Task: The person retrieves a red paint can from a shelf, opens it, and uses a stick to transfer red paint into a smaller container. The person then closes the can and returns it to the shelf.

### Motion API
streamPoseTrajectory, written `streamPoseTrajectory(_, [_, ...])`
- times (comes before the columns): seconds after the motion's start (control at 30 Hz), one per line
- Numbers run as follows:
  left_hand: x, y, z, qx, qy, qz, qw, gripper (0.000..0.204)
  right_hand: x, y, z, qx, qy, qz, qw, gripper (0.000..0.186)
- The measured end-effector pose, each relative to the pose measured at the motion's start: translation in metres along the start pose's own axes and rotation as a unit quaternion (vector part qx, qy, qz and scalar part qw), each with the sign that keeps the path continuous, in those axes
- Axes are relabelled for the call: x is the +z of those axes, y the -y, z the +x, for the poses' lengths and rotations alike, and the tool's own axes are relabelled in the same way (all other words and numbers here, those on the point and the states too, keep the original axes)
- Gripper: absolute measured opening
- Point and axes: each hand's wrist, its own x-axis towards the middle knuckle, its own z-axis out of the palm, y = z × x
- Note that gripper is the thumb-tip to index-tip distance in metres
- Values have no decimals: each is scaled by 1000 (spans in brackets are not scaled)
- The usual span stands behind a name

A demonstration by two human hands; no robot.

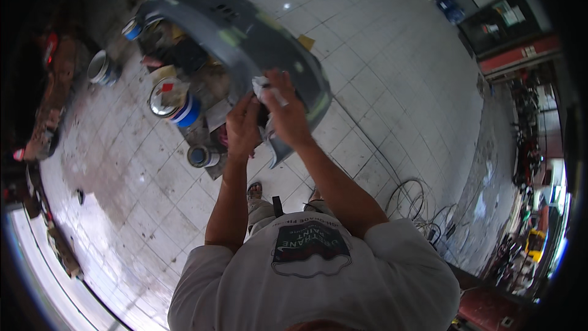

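Note:
A dark grey car bumper with pale green patches curves across the upper middle. My right hand is on its near part, its slightly blurred fingers holding a crumpled white cloth or paper against it. Just to the left and lower, my left hand is closed at the bumper's inner edge; what lies in its fingers is hidden.
A large blue-banded can, a smaller can and scraps lie under the bumper on the tiled floor. A bucket stands left. Looped hose or cable lies right. Several blue jugs line the back.

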Motion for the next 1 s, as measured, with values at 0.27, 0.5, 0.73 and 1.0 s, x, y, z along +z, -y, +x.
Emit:
streamPoseTrajectory(0.27, [244, 18, -54, 48, 321, 80, 943, 27, -216, -129, -45, 210, -196, 26, 957, 64])
streamPoseTrajectory(0.5, [365, 23, -99, -93, 444, 112, 884, 29, -377, -259, -47, 431, -192, 190, 861, 68])
streamPoseTrajectory(0.73, [416, 65, -33, -204, 305, -15, 930, 29, -468, -420, -68, 510, -234, 410, 719, 54])
streamPoseTrajectory(1.0, [522, 143, 104, -318, 165, -128, 925, 22, -579, -566, -216, 568, -298, 345, 685, 41])
